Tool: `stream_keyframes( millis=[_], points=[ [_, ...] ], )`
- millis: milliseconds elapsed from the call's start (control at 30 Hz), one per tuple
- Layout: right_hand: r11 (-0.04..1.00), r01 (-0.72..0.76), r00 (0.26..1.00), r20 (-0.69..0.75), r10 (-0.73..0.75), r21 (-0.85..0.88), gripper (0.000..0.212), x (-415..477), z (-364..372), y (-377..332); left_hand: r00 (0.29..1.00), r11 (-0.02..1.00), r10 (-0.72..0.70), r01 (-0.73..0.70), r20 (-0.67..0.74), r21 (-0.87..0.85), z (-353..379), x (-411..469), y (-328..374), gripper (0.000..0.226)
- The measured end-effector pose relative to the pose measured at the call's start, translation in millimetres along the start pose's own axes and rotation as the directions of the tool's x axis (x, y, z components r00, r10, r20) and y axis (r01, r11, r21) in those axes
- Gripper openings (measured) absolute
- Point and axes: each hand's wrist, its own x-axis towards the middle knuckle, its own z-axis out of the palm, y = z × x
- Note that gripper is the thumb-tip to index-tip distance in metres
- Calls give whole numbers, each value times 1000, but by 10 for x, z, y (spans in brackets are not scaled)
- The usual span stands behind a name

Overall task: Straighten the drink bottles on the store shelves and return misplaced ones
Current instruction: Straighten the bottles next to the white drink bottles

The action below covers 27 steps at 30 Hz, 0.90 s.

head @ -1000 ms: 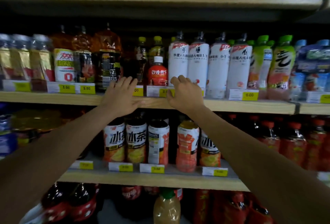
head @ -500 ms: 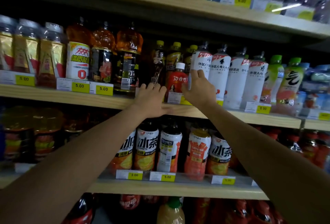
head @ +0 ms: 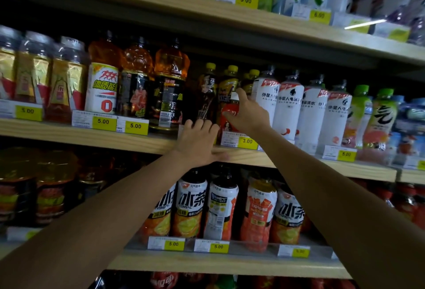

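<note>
A small red bottle (head: 226,123) with a white cap stands at the front of the middle shelf (head: 128,142), ahead of dark yellow-capped bottles (head: 208,92) and beside a row of tall white bottles (head: 288,107). My right hand (head: 249,112) grips the red bottle, thumb across its front and fingers curled up by the cap. My left hand (head: 197,142) rests flat on the shelf's front edge just left of it, fingers straight and reaching toward the base of a dark bottle.
Large orange-topped bottles (head: 170,86) stand left of my hands, pale green-capped bottles (head: 381,116) far right. The lower shelf holds orange and white tea bottles (head: 220,208). Price tags (head: 247,141) line the shelf edges. The upper shelf (head: 207,16) overhangs closely.
My view has drawn closer and turned left. My right hand has risen from the shelf edge onto the red bottle and closed round it. My left hand stays on the edge.
</note>
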Motion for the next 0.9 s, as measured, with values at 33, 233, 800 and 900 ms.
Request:
stream_keyframes(
  millis=[33,233,800,900],
  points=[
    [1000,5,1000,0,-5,-13,75,-6,9,-5,1000,1000,-1,1,-2,0,3,0,0,96],
    [999,39,998,-58,-37,24,85,-100,45,-56,1000,1000,-7,7,-18,-4,25,-15,11,95],
    [943,160,950,-307,-66,293,68,-235,-353,-152,994,996,-63,69,85,-61,-62,-31,6,91],
    [952,136,942,-335,-38,274,71,-327,-535,-10,983,992,-74,89,166,-85,-167,-22,59,91]
  ],
)
